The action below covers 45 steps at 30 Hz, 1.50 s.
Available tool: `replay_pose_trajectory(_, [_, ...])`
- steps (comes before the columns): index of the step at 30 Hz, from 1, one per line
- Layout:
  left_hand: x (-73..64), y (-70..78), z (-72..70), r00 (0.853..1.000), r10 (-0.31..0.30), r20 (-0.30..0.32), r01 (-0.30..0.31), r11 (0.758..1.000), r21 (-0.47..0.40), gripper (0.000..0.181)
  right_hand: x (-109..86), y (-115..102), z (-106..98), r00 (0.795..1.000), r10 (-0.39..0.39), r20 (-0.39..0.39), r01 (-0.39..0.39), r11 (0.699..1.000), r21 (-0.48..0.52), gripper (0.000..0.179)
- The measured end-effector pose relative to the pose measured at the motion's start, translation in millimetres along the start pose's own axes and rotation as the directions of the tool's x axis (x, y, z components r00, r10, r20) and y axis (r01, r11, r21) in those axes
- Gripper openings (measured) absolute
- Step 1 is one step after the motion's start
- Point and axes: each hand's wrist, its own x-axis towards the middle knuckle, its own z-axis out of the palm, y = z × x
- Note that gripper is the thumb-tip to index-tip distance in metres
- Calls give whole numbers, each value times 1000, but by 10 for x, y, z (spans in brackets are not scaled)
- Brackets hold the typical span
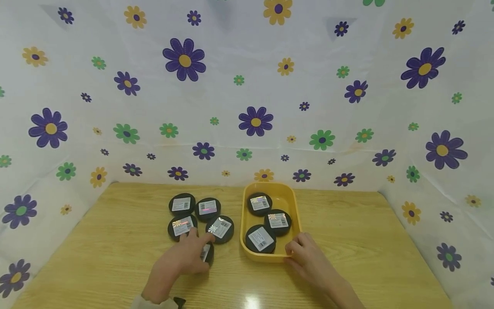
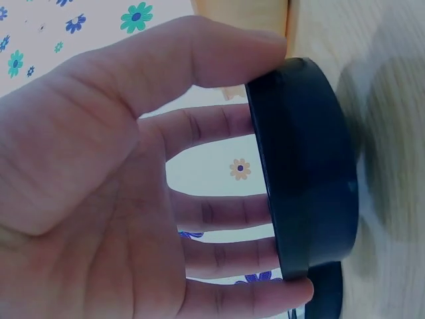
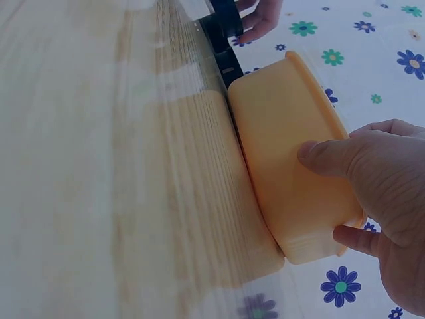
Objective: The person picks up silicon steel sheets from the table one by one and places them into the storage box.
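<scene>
My left hand (image 1: pixel 181 256) grips a flat, round black container (image 1: pixel 209 254) with a white label at the near end of a group. In the left wrist view, the thumb and fingertips span the sides of this container (image 2: pixel 312 166), which is tilted just above the wooden table. Several more labelled black containers (image 1: pixel 220 229) lie beyond that hand. With my right hand (image 1: pixel 308 257) I hold the near right corner of a yellow tray (image 1: pixel 266 258); the right wrist view has the thumb against its outer wall (image 3: pixel 285 153). Three black containers (image 1: pixel 260 239) lie inside the tray.
The wooden table (image 1: pixel 347 227) ends at the back against a white flower-patterned cloth (image 1: pixel 231 98), which also rises on both sides. A small dark object (image 1: pixel 179 301) shows beside the left sleeve at the bottom edge.
</scene>
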Motion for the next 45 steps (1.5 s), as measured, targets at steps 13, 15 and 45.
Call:
replay_pose_trajectory(13, [30, 171, -203, 995, 79, -55, -80, 997, 0, 65, 29, -4, -3, 1000, -5, -10, 5, 1000, 11, 35])
replay_pose_trajectory(15, [42, 216, -243, 995, 77, -56, -78, 997, -10, 66, 25, -2, 0, 1000, -4, -11, 4, 1000, 11, 35])
replay_pose_trajectory(45, [616, 547, -91, 927, 179, -330, -199, 980, -26, 83, 19, -6, -7, 999, -22, -24, 22, 1000, 18, 34])
